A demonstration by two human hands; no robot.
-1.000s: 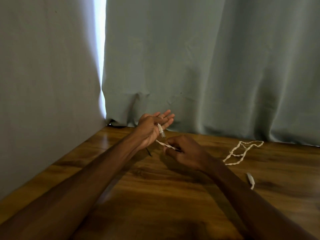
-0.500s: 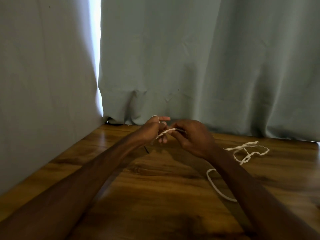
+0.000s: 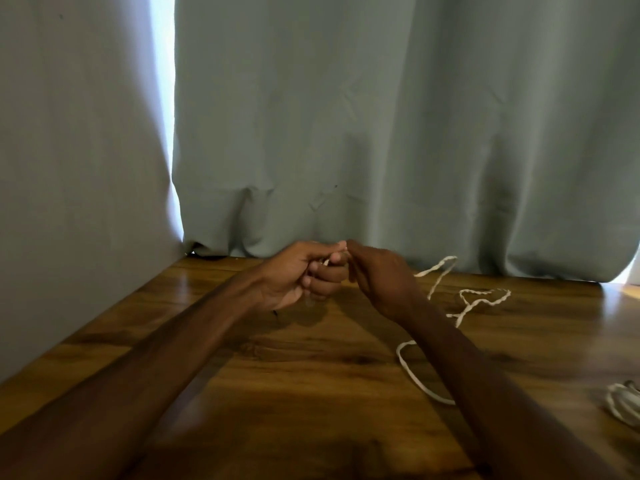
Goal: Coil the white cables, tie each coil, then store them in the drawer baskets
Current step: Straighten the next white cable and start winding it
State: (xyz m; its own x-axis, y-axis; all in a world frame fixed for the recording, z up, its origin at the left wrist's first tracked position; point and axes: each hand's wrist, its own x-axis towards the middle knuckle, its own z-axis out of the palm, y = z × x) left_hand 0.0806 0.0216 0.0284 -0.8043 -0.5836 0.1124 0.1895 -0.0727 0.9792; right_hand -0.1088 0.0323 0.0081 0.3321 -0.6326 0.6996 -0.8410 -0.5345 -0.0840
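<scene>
White cable [image 3: 465, 308] number one is in play: its near end sits inside the curled fingers of the left hand [image 3: 294, 275], with just a pale sliver showing between thumb and forefinger. Pressed right up against it is the right hand [image 3: 382, 278], fingertips meeting the left thumb, fingers bent in and pinching the same cable (the pinch itself is turned away from the camera, so it is hard to make out). From behind the right fingers the cable runs out rightward onto the wooden table [image 3: 304, 382], twisted on itself in a loose figure. It then swings back in one plain loop that passes under the right forearm. The count: two hands, two cables. Well right of the fingers lies a second cable [image 3: 623, 405], bunched in a coil and cut off by the frame edge. Just beyond the fingertips hangs a grey curtain [image 3: 381, 133].
</scene>
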